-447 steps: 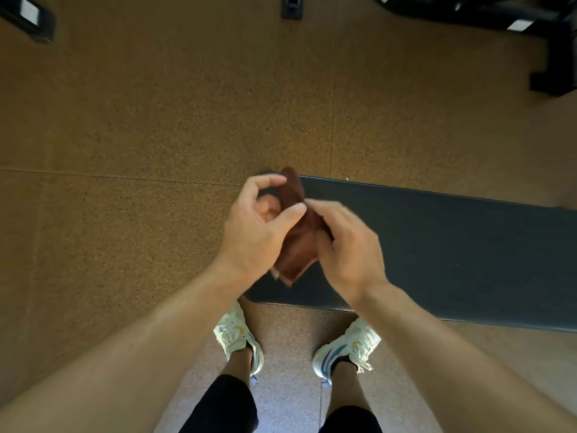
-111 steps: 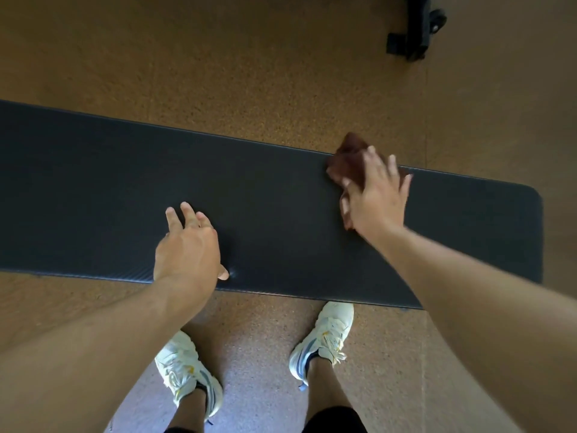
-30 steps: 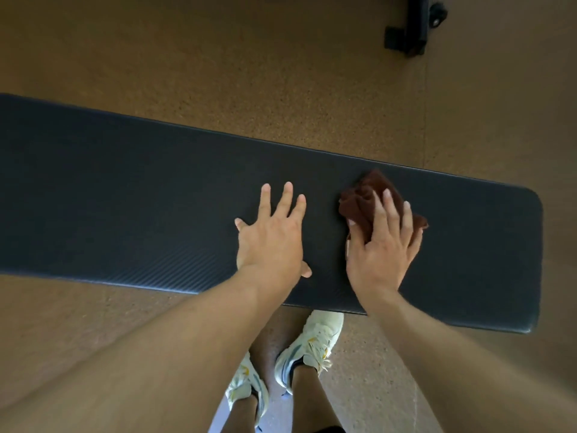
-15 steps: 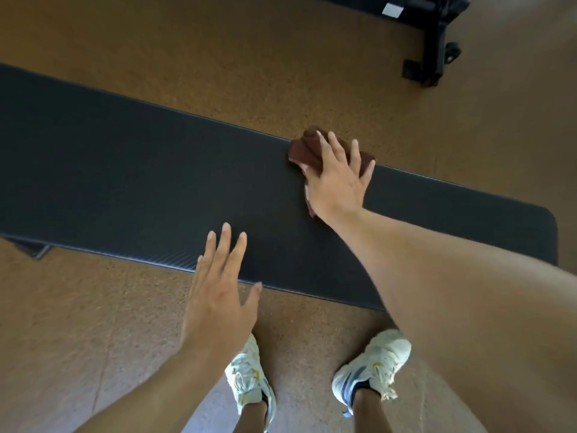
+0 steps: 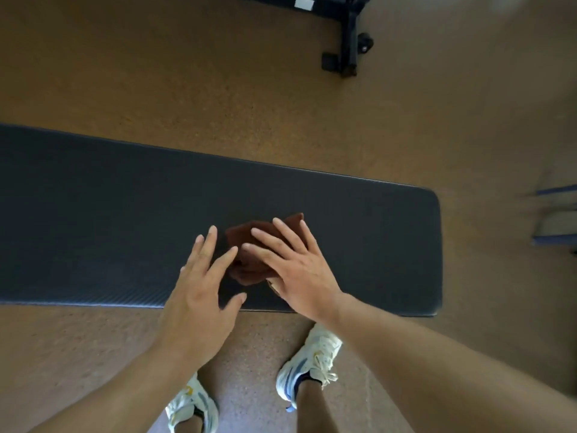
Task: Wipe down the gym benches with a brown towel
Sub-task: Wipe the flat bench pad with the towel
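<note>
The crumpled brown cloth towel [image 5: 249, 245] now lies mid-width on the long black padded counter [image 5: 93, 220], no longer at its far edge. The right hand [image 5: 293, 270] presses it flat, fingers spread, nothing clamped. The left hand [image 5: 199, 292] has come alongside, open, fingertips beside the towel.

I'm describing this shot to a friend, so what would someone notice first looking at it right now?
First, the long dark bench pad running across the middle over a tan speckled floor. Next, the right hand spread flat on a brown towel near the pad's right end, with the left hand open just beside it. Pale sneakers stand below the pad, and a black equipment frame sits at the top.
</note>
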{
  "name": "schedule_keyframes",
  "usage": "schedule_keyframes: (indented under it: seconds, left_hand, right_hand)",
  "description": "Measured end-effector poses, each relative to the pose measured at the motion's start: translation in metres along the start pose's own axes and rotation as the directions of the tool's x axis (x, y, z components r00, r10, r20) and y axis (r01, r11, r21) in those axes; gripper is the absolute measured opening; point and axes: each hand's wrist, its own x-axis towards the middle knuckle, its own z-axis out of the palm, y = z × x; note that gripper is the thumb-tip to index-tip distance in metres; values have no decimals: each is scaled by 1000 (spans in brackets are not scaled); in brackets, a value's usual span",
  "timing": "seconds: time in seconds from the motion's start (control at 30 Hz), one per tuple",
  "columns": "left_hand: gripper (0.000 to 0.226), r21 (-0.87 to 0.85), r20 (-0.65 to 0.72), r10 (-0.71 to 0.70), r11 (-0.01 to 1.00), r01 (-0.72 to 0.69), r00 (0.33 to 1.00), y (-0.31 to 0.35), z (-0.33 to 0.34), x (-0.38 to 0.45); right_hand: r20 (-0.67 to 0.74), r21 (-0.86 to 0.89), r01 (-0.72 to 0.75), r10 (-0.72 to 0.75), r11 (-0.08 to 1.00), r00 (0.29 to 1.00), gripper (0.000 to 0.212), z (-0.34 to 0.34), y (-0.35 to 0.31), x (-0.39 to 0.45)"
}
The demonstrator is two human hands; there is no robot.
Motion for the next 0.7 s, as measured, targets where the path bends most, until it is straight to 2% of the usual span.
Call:
schedule_keyframes:
  seconds: [0.07,0.2,0.3,0.37,0.4,0.43,0.5,0.57,0.63,0.7]
  left_hand:
    - [84,36,69,47,998,-49,997,34,15,14]
    - [97,95,161,39,994,-55,986,95,36,46]
    - [112,257,225,10,964,-69,974,129,51,71]
    - [123,386,263,-11,918,-94,965,145,58,88]
    - [128,428,283,-30,898,-99,959,151,61,96]
    - [132,459,309,-47,882,-106,950,157,63,103]
    - [134,480,364,-81,870,-113,928,166,68,115]
    - [133,465,426,-118,879,-105,897,177,72,124]
    - [139,486,475,-173,869,-93,863,188,77,130]
    - [147,539,483,-231,839,-79,845,198,82,131]
  right_hand:
    - [-30,-10,-118,118,993,993,67,-16,58,-10]
    - [-111,46,-344,347,938,931,62,-47,156,2]
    - [-189,155,-428,452,890,872,59,-39,159,-10]
    - [-258,220,-497,541,840,800,59,-21,132,-52]
    - [-262,241,-508,559,827,787,60,-9,113,-82]
    - [-243,232,-499,547,835,801,62,4,95,-114]
    - [-172,129,-425,443,896,880,69,22,72,-170]
    - [-104,55,-333,337,941,936,74,26,76,-194]
    - [-85,49,-286,289,957,954,75,18,99,-185]
    - [-121,101,-336,347,936,930,72,3,126,-157]
